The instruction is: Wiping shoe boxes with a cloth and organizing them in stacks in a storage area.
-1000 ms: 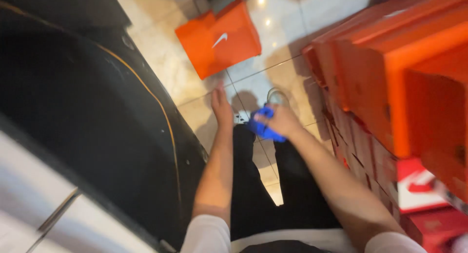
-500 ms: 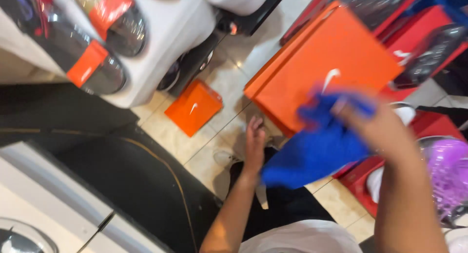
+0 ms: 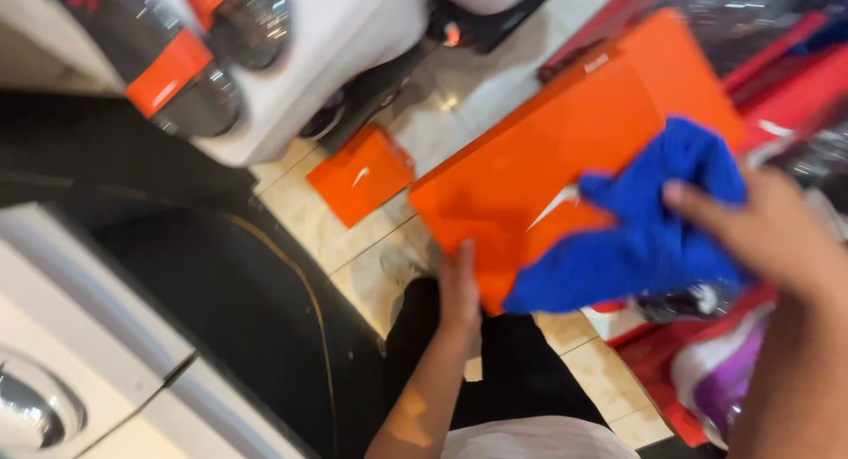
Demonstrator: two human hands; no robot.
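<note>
The right hand (image 3: 777,238) is clutching a blue cloth (image 3: 645,229) in a closed grip against the orange shoebox lid (image 3: 530,167), while the left hand (image 3: 459,291), fingers flat, is bracing the lid's lower edge.

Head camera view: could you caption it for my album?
Right hand presses a crumpled blue cloth on a flat orange cardboard box steadied by the left hand.

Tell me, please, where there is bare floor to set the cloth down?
Bare tile shows between the small orange box and the left hand. The right side is crowded: the big orange box, red boxes, and the right hand gripping the blue cloth.
</note>
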